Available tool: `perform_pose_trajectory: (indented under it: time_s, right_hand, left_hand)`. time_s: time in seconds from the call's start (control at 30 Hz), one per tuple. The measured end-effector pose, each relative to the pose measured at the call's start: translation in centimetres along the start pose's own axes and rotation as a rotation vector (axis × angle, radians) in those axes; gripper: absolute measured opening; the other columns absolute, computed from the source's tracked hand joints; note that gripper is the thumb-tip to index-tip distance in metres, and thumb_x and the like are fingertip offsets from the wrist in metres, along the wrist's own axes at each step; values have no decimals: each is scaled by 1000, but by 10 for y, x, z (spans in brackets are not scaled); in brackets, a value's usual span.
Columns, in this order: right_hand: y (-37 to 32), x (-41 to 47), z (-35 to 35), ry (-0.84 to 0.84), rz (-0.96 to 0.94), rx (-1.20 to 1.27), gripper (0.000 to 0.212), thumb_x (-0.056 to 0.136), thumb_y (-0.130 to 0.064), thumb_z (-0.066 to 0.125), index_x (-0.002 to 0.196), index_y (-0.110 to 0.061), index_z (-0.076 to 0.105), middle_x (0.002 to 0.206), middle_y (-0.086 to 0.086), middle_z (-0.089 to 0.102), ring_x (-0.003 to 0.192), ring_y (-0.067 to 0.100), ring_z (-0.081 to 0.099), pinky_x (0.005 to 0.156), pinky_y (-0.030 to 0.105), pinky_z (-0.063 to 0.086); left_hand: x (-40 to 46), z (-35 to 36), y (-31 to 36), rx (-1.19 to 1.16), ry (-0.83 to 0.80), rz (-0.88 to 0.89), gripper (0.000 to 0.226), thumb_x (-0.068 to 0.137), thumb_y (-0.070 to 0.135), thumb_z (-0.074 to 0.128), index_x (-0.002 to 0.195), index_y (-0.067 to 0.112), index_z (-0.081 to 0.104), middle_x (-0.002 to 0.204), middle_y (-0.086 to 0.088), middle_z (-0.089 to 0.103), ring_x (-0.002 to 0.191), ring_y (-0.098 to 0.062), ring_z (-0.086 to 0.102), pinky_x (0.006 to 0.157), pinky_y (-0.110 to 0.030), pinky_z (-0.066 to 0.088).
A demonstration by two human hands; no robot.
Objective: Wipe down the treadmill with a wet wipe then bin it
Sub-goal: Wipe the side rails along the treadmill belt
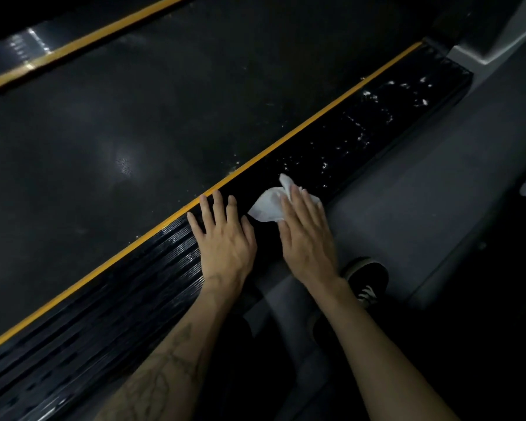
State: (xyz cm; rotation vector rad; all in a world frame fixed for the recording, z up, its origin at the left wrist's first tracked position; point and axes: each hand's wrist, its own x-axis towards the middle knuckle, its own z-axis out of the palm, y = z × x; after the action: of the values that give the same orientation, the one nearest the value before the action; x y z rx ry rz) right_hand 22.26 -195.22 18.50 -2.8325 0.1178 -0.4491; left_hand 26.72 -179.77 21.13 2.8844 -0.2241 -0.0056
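1. Grip: the right hand (305, 235) lies flat, fingers straight, pressing a crumpled white wet wipe (272, 203) onto the glossy black ribbed side rail (346, 141) of the treadmill. Nothing is pinched. The left hand (223, 238) rests flat and empty on the same rail, just beside the wipe.
2. Location: the wipe sits mid-rail, between the yellow edge stripe (286, 141) and the grey floor-side trim (392, 226).
3. Progress, judged: wiping is under way. White specks and smears show on the rail beyond the wipe, so that stretch appears untreated.
4. Remaining, judged: the far rail section, possibly the dark running belt (134, 117) and the opposite rail, then binning. No bin is in view.
5. Markings: no legible brand, label or writing.
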Motion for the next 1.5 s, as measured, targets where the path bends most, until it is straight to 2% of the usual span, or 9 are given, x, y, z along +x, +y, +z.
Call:
perform_pose_trajectory:
  time_s: [0.1,0.27,0.43,0.63,0.8,1.0,1.17,1.37,1.5]
  right_hand:
    - [-11,-5,-1,-12,70,11,54,108,-29,31,159,-9,33,168,15,24,157,28,17,125,52,24]
    - [-4,3,0,-30,-122,-1,52,108,-27,38,159,-13,35,167,12,27,156,28,21,124,51,27]
    - [0,1,-2,13,-4,15,52,108,-24,39,159,-11,35,167,13,27,156,28,21,123,51,27]
    - [3,1,2,-20,-193,76,50,108,-24,45,156,-11,41,165,11,33,155,27,25,121,51,31]
    - [6,-5,-5,9,9,80,52,108,-24,41,159,-13,35,167,11,26,157,25,19,125,50,24]
    - [2,9,4,-28,-167,61,51,108,-26,40,157,-14,39,166,11,31,155,27,24,122,51,29]
    - [-9,-1,2,22,29,28,51,107,-24,43,157,-12,39,165,14,31,155,28,25,122,52,28]
    - [-3,22,5,-50,-112,-5,51,108,-26,34,156,-12,41,164,13,34,154,28,27,123,50,30]
    - [9,20,-1,-32,-4,-5,49,110,-26,33,155,-8,41,165,13,32,155,26,25,124,48,27]
  left_hand:
    - [-1,1,3,4,-7,-8,65,104,43,14,158,12,34,170,-15,18,159,-33,-1,127,-59,-2]
    - [0,2,3,18,-4,-6,64,105,43,16,160,14,29,171,-14,15,159,-33,-3,127,-59,-1]
    - [0,5,2,43,1,-5,63,106,45,16,163,19,24,172,-10,10,159,-31,-6,127,-59,-3]
    - [1,8,1,33,-7,-23,63,106,48,13,164,25,17,173,-4,3,159,-27,-12,127,-57,-3]
    - [2,7,2,31,7,-34,63,106,47,17,164,25,20,173,-3,6,159,-26,-9,127,-57,1]
    - [4,4,3,6,-4,-32,63,105,46,15,164,25,21,173,-3,5,159,-25,-9,127,-57,1]
    - [4,5,0,13,-11,-28,62,106,47,14,164,25,17,173,-3,3,159,-25,-10,128,-56,0]
    - [8,7,2,4,3,-36,63,105,47,14,164,25,17,173,-2,3,159,-25,-11,127,-56,-1]
    - [6,7,1,3,7,-31,62,106,46,16,164,24,18,173,-4,5,159,-26,-9,127,-57,0]
